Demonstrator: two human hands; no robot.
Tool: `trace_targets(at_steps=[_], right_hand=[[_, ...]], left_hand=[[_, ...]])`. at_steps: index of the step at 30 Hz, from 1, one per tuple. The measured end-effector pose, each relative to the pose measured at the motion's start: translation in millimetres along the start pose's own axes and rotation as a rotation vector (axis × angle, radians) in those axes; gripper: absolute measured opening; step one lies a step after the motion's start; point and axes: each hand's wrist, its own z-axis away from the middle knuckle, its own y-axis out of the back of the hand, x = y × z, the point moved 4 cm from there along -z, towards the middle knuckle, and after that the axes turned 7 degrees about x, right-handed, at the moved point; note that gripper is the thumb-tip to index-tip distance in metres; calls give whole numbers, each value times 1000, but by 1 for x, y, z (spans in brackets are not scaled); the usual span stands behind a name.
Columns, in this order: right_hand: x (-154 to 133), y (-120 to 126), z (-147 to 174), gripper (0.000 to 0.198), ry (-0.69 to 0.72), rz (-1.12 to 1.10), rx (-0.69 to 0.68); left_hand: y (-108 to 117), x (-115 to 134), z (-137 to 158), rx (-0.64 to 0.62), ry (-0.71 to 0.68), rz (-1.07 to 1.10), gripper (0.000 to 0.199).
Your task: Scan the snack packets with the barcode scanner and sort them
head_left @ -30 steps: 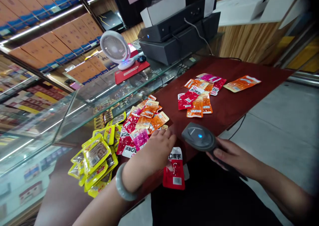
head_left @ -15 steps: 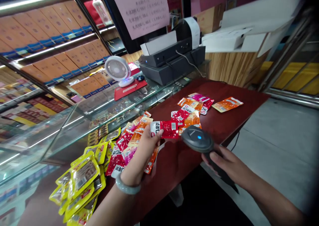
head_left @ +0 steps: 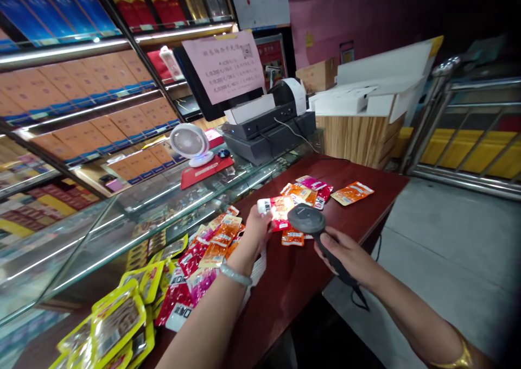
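Note:
Between the fingers and thumb of my left hand [head_left: 257, 229] is a red and white snack packet [head_left: 279, 223], brightly lit on its face. My right hand [head_left: 345, 255] is wrapped round the handle of a dark grey barcode scanner [head_left: 307, 218], its head beside the packet's right end. Behind the scanner lies a small pile of orange, pink and red packets [head_left: 313, 187]. A lone orange packet [head_left: 352, 193] rests to its right. Left of my left wrist, more red and orange packets [head_left: 220, 241] overlap, and yellow-edged packets [head_left: 116, 320] are heaped at the lower left.
A glass display counter [head_left: 134, 211] adjoins the dark red tabletop [head_left: 293, 282]. On the counter stand a white fan [head_left: 189, 142] and a black receipt printer [head_left: 260, 122], near a monitor with a pink notice [head_left: 223, 68]. A metal railing [head_left: 468, 179] is at right.
The view has shifted, showing more upper shelves. The scanner head has come closer to the packet in my left hand, and a bright light now falls on that packet.

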Motion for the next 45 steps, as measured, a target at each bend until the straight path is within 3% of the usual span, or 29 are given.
trace_targets(at_steps=[2,5,8,12,15,17,20,22,26,29,34,38,42,45], right_hand=[[-1,-3,-4,50,-12,-1,18],[1,-10,-9,51,-41,13,20],[4,-17,-9,53,-58,43,4],[9,-20,-3,52,-86,41,31],[15,-21,1,50,-121,8,53],[19,-25,2,49,-136,3,31],[25,-33,3,47,-143,23,-23],[29,-36,3,49,-146,40,-32],[34,-36,4,54,-160,64,-6],[31,-36,4,53,-157,70,-11],[13,-48,-4,48,-52,55,-83],[-2,-57,-18,49,59,50,-114],[-5,-54,-27,52,54,51,-65],[-4,-49,-27,52,52,29,-44]], left_hand=[[-9,-1,-7,17,-56,3,39],[-2,-1,-7,75,-211,-203,63],[21,0,7,41,-332,-414,61],[73,9,23,94,-359,-647,44],[114,19,22,259,-339,-1054,44],[137,19,17,323,-247,-1346,48],[156,11,7,236,-113,-1549,54],[161,5,1,190,-115,-1553,53],[163,3,-2,268,-181,-1474,51],[159,4,-1,305,-153,-1353,48],[125,7,2,156,-137,-1029,45],[93,14,8,77,-222,-919,44],[76,19,12,64,-278,-843,39],[63,10,5,37,-155,-680,41]])
